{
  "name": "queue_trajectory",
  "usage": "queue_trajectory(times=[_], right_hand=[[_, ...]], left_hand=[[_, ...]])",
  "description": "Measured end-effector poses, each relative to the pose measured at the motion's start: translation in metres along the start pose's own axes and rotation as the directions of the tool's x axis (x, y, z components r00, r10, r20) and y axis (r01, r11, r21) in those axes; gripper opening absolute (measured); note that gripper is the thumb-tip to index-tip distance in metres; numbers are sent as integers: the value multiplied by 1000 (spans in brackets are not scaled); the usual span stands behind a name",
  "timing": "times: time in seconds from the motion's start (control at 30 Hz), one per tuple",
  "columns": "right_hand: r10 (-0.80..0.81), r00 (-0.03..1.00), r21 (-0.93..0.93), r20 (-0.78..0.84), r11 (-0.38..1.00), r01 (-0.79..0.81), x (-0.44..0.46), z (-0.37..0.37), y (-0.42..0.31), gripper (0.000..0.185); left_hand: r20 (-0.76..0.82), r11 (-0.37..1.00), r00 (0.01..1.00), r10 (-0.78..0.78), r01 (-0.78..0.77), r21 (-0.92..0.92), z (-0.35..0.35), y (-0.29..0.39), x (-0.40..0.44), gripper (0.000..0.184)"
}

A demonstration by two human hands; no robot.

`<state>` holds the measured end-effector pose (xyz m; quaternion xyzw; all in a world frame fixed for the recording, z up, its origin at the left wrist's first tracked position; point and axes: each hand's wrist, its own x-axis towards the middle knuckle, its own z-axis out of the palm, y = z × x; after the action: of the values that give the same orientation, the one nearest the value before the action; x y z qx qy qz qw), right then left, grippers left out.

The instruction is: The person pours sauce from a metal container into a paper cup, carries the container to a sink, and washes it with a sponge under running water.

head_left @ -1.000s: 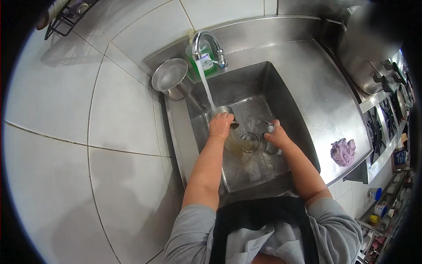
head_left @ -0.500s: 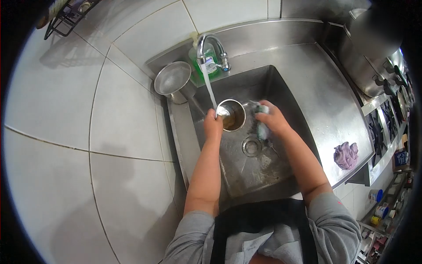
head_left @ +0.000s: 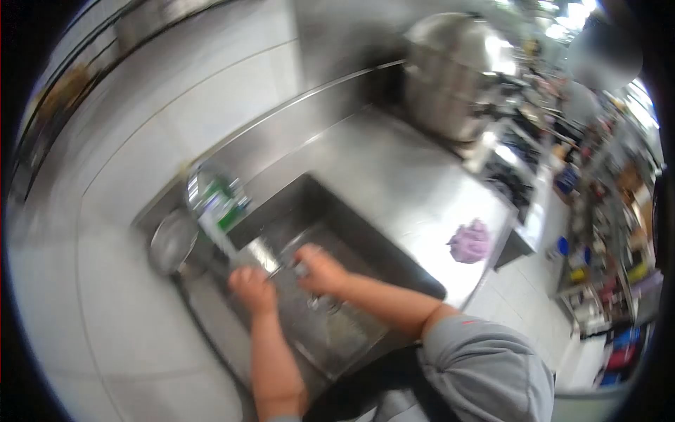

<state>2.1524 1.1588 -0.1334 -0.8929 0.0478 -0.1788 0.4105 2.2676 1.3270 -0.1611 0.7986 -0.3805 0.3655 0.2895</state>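
Note:
My left hand (head_left: pixel 253 287) is closed on a shiny metal cup (head_left: pixel 261 256), which is tilted over the left side of the steel sink (head_left: pixel 415 271). Water from the tap (head_left: pixel 200 184) runs down beside the cup. Just right of the cup's rim, my right hand (head_left: pixel 323 271) is closed around a sponge (head_left: pixel 301 269); only a small, blurred bit of it shows between the fingers. The drain (head_left: pixel 325 304) lies below my right hand.
A green soap bottle (head_left: pixel 226 211) stands behind the tap, and a round metal strainer or bowl (head_left: pixel 174 243) rests at the sink's left edge. A crumpled purple cloth (head_left: pixel 470 241) lies on the right counter. Beyond are a large stockpot (head_left: pixel 450 84) and a stove (head_left: pixel 508 176).
The view has swung to the right and blurred. The cup has tipped so its inside no longer shows, and my right hand with the sponge has come closer to it.

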Motion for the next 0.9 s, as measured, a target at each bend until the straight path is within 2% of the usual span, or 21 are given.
queue_trajectory(times=[0.03,0.1,0.17,0.2,0.27,0.3,0.37,0.4,0.43,0.47,0.5,0.53,0.57,0.63,0.67,0.7,0.73,0.77,0.8,0.83,0.9], right_hand=[[-32,999,47,-32,998,34,-4,5,8,42],[-25,999,67,42,998,22,-9,6,13,41],[56,997,83,47,995,-60,-10,-1,1,42],[38,999,117,0,992,-37,-8,-5,-5,43],[-2,1000,153,-19,988,5,4,-5,-15,44],[-43,999,193,-22,980,46,11,-7,-25,45],[-1,999,233,47,973,-10,28,0,-42,47],[57,974,125,218,988,-85,39,7,-48,43],[128,919,4,372,990,-140,50,13,-54,40],[127,920,8,370,990,-140,58,28,-50,40],[52,936,-114,347,993,-13,65,49,-37,36],[-27,941,-236,338,965,113,68,62,-27,33],[-33,938,-229,345,966,118,70,67,-23,33],[-325,937,-485,125,804,343,72,78,-16,29],[-353,934,-504,53,798,330,67,71,-23,35],[-354,934,-500,57,799,333,61,62,-30,35],[-324,943,-455,76,830,322,55,52,-37,38],[-293,951,-409,98,859,307,49,41,-43,41],[-254,925,-358,282,867,347,45,30,-45,52],[-251,925,-356,286,868,346,39,25,-43,52],[-290,789,-419,542,721,553,30,23,-32,61]], left_hand=[[-39,999,998,40,-40,-11,-5,8,4,11],[-112,999,993,45,-44,13,-6,14,8,15],[-227,995,970,82,-66,79,-11,27,19,17],[-233,994,968,95,-81,69,-8,27,20,17],[-179,949,933,-311,315,-8,-2,21,13,16],[-177,950,934,-309,313,-7,4,9,4,16],[88,742,749,-657,663,-100,17,-26,-13,15],[164,733,730,-664,678,-49,16,-30,-14,12],[162,735,731,-663,676,-46,18,-29,-16,12],[215,701,709,-672,702,-124,18,-23,-15,12],[269,658,685,-677,727,-196,18,-19,-13,13],[277,698,721,-635,689,-192,20,-20,-13,14],[298,701,722,-625,686,-195,19,-18,-11,12],[348,689,680,-645,715,-122,16,-14,-8,12],[347,685,676,-650,719,-116,18,-17,-12,12],[291,660,699,-653,714,-235,23,-21,-15,12],[233,629,715,-659,694,-351,25,-26,-18,12],[233,627,711,-663,698,-347,24,-32,-19,12],[268,594,673,-689,737,-324,23,-37,-19,12],[303,559,633,-712,773,-301,23,-40,-20,11],[328,549,651,-685,757,-356,11,-19,-8,11]])
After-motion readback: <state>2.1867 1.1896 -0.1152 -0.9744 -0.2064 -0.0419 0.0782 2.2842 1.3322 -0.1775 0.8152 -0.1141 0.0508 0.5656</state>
